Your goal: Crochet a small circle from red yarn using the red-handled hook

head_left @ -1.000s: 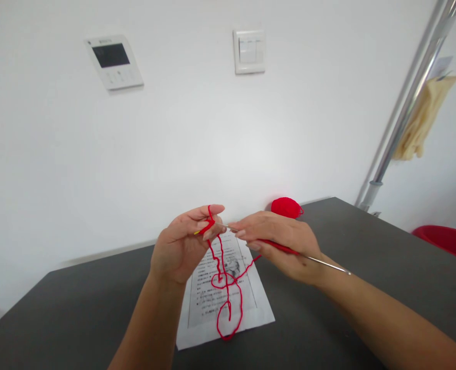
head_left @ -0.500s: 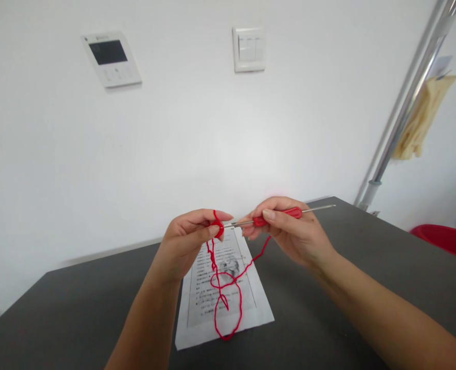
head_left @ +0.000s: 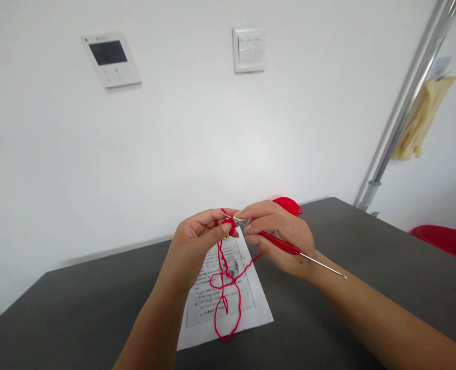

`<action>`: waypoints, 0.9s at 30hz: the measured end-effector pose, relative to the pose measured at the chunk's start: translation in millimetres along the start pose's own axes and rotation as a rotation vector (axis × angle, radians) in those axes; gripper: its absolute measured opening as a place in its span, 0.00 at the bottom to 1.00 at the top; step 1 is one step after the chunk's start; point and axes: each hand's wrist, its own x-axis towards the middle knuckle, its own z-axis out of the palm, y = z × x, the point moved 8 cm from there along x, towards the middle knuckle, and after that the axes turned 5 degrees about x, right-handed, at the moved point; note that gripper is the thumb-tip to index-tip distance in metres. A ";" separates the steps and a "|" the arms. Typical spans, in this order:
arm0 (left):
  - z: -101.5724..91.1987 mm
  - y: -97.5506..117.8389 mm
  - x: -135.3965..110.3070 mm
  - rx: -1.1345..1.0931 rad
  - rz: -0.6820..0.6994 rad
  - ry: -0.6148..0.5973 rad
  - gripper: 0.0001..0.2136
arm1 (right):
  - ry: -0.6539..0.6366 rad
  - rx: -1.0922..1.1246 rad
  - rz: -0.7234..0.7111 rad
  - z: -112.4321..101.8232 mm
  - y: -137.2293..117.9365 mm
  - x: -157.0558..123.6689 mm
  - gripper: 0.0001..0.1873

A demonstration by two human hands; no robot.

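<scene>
Between its thumb and fingers, my left hand (head_left: 200, 239) pinches a small round piece of red crochet (head_left: 229, 226). A bit of yellow shows at the lower edge of that piece. My right hand (head_left: 279, 234) is closed around the red handle of a double-ended crochet hook (head_left: 279, 242). One metal tip lies at the red piece by my left fingertips, and the other sticks out past my right wrist. Red yarn (head_left: 240, 308) hangs from my left hand and lies in loops over a printed sheet (head_left: 260, 303). Behind my right hand sits a red yarn ball (head_left: 287, 204), partly hidden.
The dark grey table (head_left: 96, 303) meets a white wall. On the wall are a panel with a screen (head_left: 112, 59) and a switch (head_left: 250, 50). A metal pole (head_left: 405, 113) leans at the right, near a hanging yellowish cloth (head_left: 424, 121) and a red rounded object (head_left: 447, 241).
The hook has swung round, its rear end now pointing down right and its front tip at the crochet piece. My left hand has shifted slightly right. The yarn ball has come into view.
</scene>
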 end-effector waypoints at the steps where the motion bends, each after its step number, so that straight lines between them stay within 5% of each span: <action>1: 0.1 0.6 -0.5 0.004 0.003 -0.002 0.06 | -0.016 -0.012 -0.015 0.9 -0.9 0.5 0.08; 5: -0.6 0.9 0.1 0.028 -0.012 -0.003 0.06 | -0.057 0.031 0.004 3.4 1.4 -0.2 0.12; 10: -7.5 -0.4 1.7 0.031 -0.037 0.059 0.08 | 0.051 0.278 0.319 -0.2 26.7 -7.8 0.06; 14: -10.6 2.0 0.5 0.023 -0.022 0.084 0.06 | 0.139 0.497 0.438 1.6 38.5 -13.6 0.06; 27: -11.6 4.3 0.3 -0.013 -0.026 0.135 0.07 | 0.138 0.678 0.509 5.8 47.1 -14.8 0.06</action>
